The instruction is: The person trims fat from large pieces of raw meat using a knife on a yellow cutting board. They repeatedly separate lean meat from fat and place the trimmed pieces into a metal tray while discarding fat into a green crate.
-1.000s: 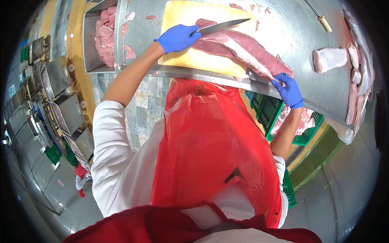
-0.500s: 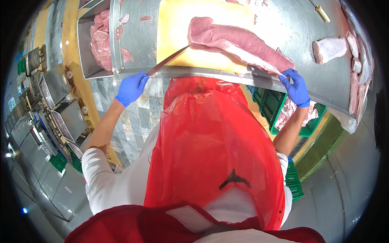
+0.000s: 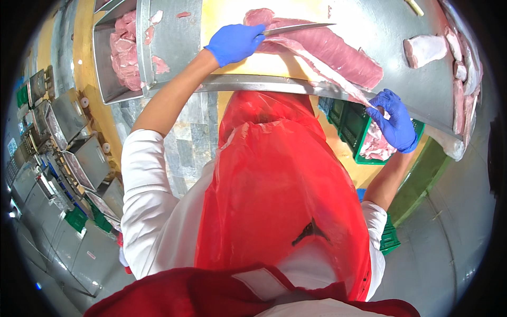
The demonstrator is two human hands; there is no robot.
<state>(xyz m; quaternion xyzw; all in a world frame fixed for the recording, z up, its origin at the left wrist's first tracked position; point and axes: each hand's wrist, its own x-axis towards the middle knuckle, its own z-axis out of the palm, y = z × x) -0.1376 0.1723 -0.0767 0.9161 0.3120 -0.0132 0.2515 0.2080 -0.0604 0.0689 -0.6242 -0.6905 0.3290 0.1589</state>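
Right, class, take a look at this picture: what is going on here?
A person in a red apron and blue gloves is trimming a long piece of raw meat on a yellow cutting board. The left hand holds a knife with its blade lying over the meat. The right hand pulls a thin strip off over the steel table's edge. A bin of meat pieces sits at the left.

- A meat-cutting room: steel bench (image 3: 338,87) across the top with a yellow cutting board (image 3: 274,63).
- Steel tub (image 3: 105,79) of pink cuts, upper left.
- Green crates (image 3: 364,127) (right, below the bench), red plastic apron (image 3: 274,195).
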